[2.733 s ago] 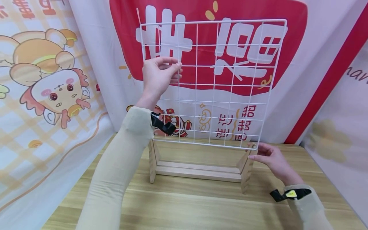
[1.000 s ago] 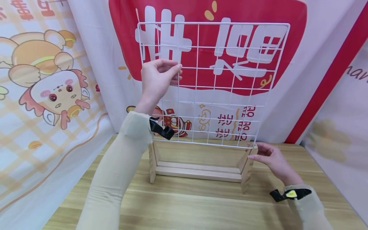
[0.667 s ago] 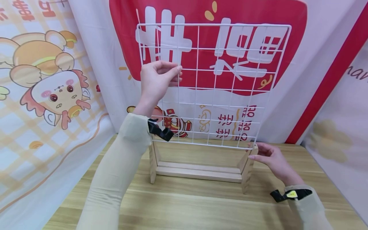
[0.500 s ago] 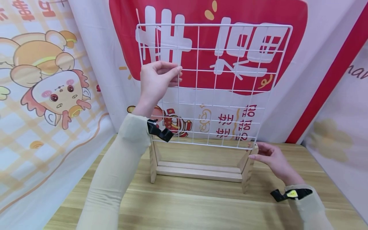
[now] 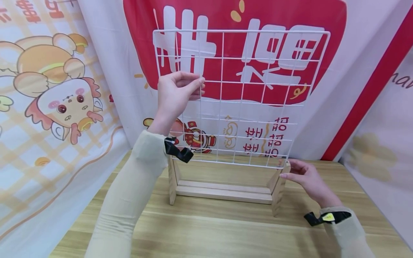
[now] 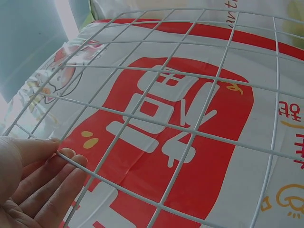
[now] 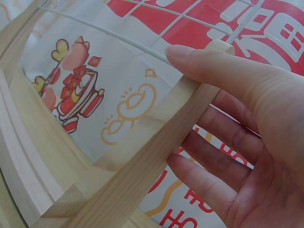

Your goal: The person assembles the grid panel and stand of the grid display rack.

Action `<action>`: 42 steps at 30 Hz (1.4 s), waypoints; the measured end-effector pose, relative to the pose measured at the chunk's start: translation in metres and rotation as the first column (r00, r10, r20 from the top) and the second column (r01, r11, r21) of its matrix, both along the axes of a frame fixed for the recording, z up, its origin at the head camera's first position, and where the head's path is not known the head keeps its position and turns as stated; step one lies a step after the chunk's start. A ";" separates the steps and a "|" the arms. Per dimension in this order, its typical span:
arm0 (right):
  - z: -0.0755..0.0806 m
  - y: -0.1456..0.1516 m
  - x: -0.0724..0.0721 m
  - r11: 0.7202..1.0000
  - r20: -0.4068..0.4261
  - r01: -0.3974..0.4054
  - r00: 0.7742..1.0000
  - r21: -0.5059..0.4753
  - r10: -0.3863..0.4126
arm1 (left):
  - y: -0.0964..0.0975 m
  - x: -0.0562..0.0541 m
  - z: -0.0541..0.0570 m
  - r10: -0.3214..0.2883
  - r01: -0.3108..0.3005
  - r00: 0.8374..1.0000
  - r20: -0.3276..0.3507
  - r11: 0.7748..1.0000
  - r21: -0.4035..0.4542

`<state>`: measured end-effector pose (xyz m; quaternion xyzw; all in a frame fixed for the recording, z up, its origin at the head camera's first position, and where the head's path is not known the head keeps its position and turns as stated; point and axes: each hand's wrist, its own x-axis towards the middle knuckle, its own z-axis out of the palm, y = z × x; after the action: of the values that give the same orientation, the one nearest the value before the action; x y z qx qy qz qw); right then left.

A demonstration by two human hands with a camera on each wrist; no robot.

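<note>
L hand (image 5: 175, 91): I'm pinching the wire grid (image 5: 242, 82) btwn thumb & fingers, on an upright wire toward its L side.
R hand (image 5: 304, 177): I'm gripping the R upright (image 5: 278, 190) near its top, thumb in front, fingers going behind; it's staying in the same pos.
Wire grid: standing above the wooden stand (image 5: 224, 193), facing me, w/ its bottom rail (image 5: 226, 162) running btwn the tops of the R upright & the L upright (image 5: 172, 182).
Chg: the top rail (image 5: 242, 31) is sitting lower & looking wider in head view than a couple secs ago, so I'm prob. tipping the top toward me; L hand's coming down w/ it.
Meaning: imo I'm changing the grid's lean while R hand's steadying the base; the wooden stand is staying put, so that part's OK.
Seat: the grid's bottom R corner is meeting the R upright's top, close to my thumb; can't tell if it's fitting in properly. My wrist strap (image 5: 178, 150) & sleeve are crowding the L corner, so I'm not judging that one.
Wooden stand: resting on the table (image 5: 206, 233), low crossbar linking both uprights.
Backdrop (image 5: 313, 139): printed cloth, hanging behind the grid.
</note>
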<state>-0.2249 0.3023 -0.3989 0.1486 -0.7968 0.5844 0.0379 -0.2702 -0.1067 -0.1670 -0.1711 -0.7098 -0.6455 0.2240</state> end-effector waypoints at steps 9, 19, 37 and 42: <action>0.001 0.000 0.000 0.998 0.020 0.033 0.999 0.044 -0.034 | -0.001 0.002 -0.008 -0.001 0.001 1.000 -0.025 1.000 0.007; -0.001 0.000 -0.001 0.999 0.007 0.020 1.000 0.039 -0.020 | -0.002 0.004 -0.017 -0.009 0.010 0.999 -0.040 0.999 0.034; -0.001 0.000 -0.001 0.999 0.027 0.021 0.999 0.035 -0.022 | -0.001 0.007 -0.026 -0.023 0.029 0.994 -0.104 0.998 0.057; -0.002 0.000 -0.002 0.999 0.027 0.031 0.999 0.036 -0.032 | -0.004 0.009 -0.029 -0.021 0.025 0.994 -0.107 0.999 0.041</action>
<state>-0.2266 0.3026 -0.4011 0.1286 -0.8099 0.5713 0.0335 -0.2613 -0.1103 -0.1965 -0.2085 -0.6812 -0.6528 0.2575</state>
